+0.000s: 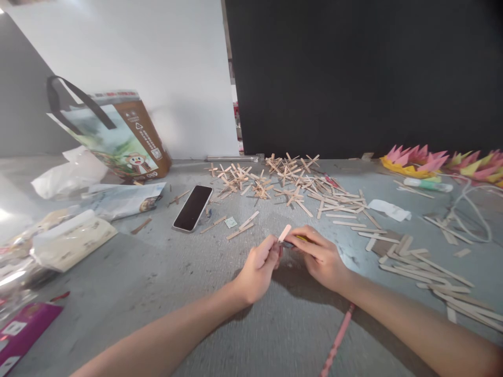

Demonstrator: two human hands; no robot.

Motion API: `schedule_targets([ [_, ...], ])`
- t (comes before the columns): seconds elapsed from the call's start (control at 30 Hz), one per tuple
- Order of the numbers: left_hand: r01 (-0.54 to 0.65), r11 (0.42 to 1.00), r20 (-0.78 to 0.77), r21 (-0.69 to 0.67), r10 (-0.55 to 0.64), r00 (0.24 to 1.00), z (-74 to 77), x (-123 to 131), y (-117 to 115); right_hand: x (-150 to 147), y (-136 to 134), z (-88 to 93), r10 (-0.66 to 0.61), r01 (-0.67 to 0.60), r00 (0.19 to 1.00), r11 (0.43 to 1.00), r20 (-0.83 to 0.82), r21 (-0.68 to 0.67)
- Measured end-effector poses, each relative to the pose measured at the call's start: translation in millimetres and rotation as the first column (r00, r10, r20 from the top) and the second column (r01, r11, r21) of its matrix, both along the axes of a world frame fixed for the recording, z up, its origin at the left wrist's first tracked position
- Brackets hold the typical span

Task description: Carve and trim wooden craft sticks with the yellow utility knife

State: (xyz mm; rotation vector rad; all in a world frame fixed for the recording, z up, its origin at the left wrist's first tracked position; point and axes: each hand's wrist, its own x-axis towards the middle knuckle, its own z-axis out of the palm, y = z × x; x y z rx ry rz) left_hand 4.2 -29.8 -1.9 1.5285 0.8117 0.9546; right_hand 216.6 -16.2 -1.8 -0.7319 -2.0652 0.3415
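Note:
My left hand (261,267) is closed in a pinch on a short flat wooden stick (284,233) that points up and away. My right hand (320,255) is closed just right of it, gripping a small dark tool with a yellow part (302,239) held against the stick. Both hands hover low over the grey table (157,293) near its middle. Beyond them lies a heap of small crosses made from wooden sticks (283,180).
A phone (193,208) lies face up left of the hands. Loose long sticks (424,267) spread at the right. A paper bag (113,136), plastic packets (73,238), pink and yellow paper flowers (416,159), a white cable (471,209) and a pink strip (338,337) surround the area.

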Motion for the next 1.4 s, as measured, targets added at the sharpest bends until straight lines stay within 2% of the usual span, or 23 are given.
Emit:
schedule_targets([
  [0.2,-0.031,1.0,-0.033,-0.003,0.031,0.999,1.7,1.0,1.3,-2.0,-0.3,2.9,-0.012,0.013,0.999,1.0,-0.032,0.028],
  [0.5,-0.006,0.996,0.095,-0.093,0.015,0.995,0.3,5.5,3.2,-2.0,-0.7,3.5,-0.007,0.006,0.998,1.0,-0.068,-0.007],
  [0.73,-0.027,0.999,0.024,-0.038,0.028,0.999,-1.6,4.5,3.7,-2.5,0.7,1.8,-0.002,0.001,0.998,1.0,-0.06,-0.013],
  [1.4,0.01,0.999,0.043,-0.037,-0.008,0.999,-3.0,2.6,2.9,-2.8,-1.1,4.9,0.031,-0.033,0.997,0.999,-0.068,-0.023],
])
